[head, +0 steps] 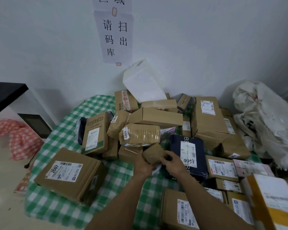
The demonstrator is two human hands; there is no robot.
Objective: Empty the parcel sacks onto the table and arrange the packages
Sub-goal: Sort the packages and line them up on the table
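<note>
HANDS: small brown parcel (pixel 154 153) is pinched between left hand (pixel 144 165) and right hand (pixel 174 161), lifted at frame centre | SACK: white sack (pixel 266 120) is slumped at right | RISK: the heaped boxes (pixel 155 117) just behind could be knocked and slid off the green checked table (pixel 60 205) if the parcel is dragged outward.

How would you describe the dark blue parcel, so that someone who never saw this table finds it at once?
Start from the green checked tablecloth and go to the heap of brown boxes. Just right of both hands, which hold a small brown package, lies the dark blue parcel. It is the only dark blue one, and its white label has "4458" handwritten on it.
</note>
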